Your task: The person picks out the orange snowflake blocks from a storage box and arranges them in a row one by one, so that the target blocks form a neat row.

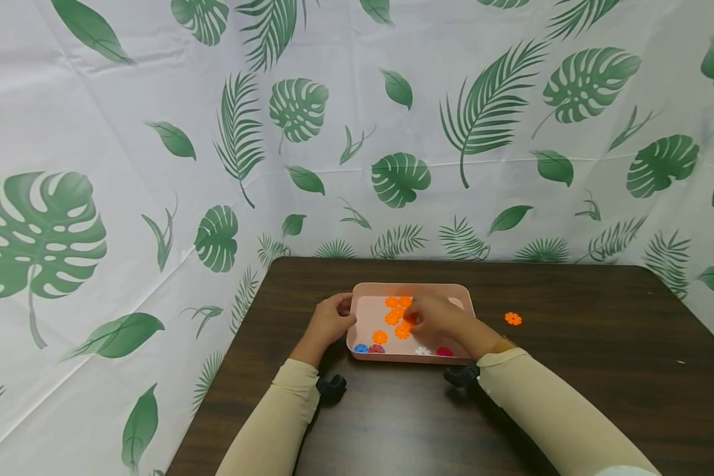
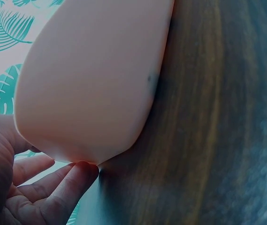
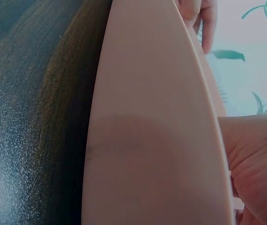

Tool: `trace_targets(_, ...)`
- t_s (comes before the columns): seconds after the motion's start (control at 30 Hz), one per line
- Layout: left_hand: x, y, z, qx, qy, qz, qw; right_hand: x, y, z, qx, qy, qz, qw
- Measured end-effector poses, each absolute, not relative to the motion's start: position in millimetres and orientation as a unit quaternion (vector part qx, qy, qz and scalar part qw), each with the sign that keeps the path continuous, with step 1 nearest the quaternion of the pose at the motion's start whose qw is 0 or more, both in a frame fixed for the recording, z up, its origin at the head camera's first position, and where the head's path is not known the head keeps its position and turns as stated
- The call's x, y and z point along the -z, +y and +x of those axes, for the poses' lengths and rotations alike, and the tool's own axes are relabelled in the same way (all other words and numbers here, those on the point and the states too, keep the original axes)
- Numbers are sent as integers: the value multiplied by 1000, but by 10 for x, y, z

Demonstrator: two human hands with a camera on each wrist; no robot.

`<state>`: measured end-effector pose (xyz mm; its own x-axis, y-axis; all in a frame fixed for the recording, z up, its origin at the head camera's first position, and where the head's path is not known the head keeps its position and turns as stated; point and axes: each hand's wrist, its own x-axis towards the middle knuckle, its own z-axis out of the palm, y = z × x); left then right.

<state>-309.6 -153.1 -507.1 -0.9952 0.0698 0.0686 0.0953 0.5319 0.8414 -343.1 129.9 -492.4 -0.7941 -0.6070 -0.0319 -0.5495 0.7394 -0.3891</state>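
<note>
A pink tray (image 1: 413, 357) holds several orange flower-shaped discs (image 1: 379, 337), most of them bunched near its middle. Along its front wall lie a blue disc (image 1: 360, 348), a red-and-blue one (image 1: 377, 348), a white one (image 1: 422, 351) and a dark pink one (image 1: 444, 352). My left hand (image 1: 331, 319) grips the tray's left end, its thumb at the rim and fingertips against the outer wall in the left wrist view. Reaching over the front wall, my right hand (image 1: 437, 319) pinches an orange disc (image 1: 410, 320) with bent fingers. The tray wall hides those fingertips in the right wrist view.
One loose orange disc (image 1: 513, 318) lies on the dark wooden table (image 1: 571, 370), right of the tray. A white leaf-print cloth (image 1: 345, 178) hangs behind the table and along its left side. Each wrist wears a black band.
</note>
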Motion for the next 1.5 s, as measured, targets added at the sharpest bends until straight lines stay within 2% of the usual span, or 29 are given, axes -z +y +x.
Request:
trace_targets(0.77,5068,-1523,-3093,482,-874,-53,18,4906,1270,-3349,83,953,-291,27)
trace_targets(1.1,5078,-1528,-3094,479,-876,-48,15,4903,1337,-3414,138,942,-306,18)
trace_targets(1.37,5088,-1519,-3097,484,-874,-40,10,4835,1503,-3416,139,931,-334,-44)
trace_targets(1.5,5086,-1518,-3104,479,-877,-40,12,4728,1610,-3409,167,931,-323,-39)
